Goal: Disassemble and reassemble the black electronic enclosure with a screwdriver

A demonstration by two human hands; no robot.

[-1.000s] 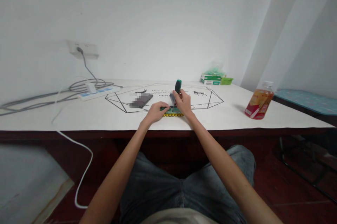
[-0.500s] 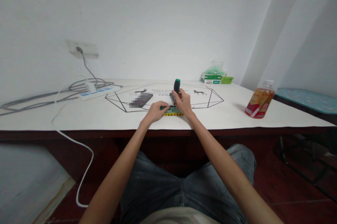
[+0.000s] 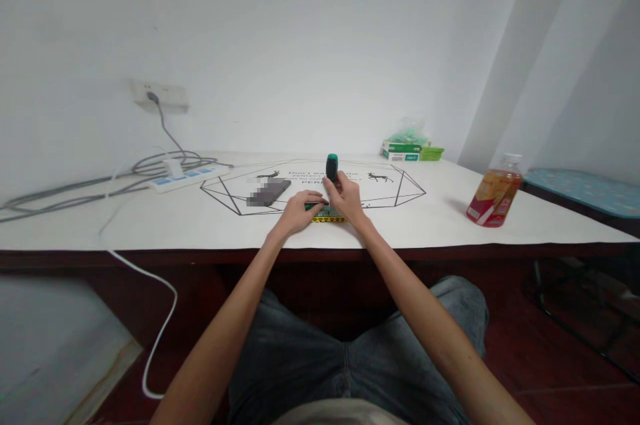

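Observation:
My right hand [image 3: 345,197] is closed around the lower part of a screwdriver [image 3: 332,167] with a green and black handle. The screwdriver stands nearly upright, and its thin shaft runs down to a green board [image 3: 323,212] with a yellow front edge. That board lies on the white tabletop near its front edge. From the left, my left hand [image 3: 299,210] grips the board's end, its fingers bent over the far side. The exact spot where the screwdriver tip meets the board is too small to make out.
A dark phone [image 3: 273,192], partly pixelated, lies behind my left hand. Cables and a white power strip [image 3: 185,178] are at the left. To the right stands a bottle [image 3: 495,195] of reddish drink. Green and white boxes [image 3: 401,150] and a green basket [image 3: 432,154] sit at the back.
The screwdriver handle has shifted slightly left and stands more upright. My right hand has moved a little left with it, while my left hand stays at the board.

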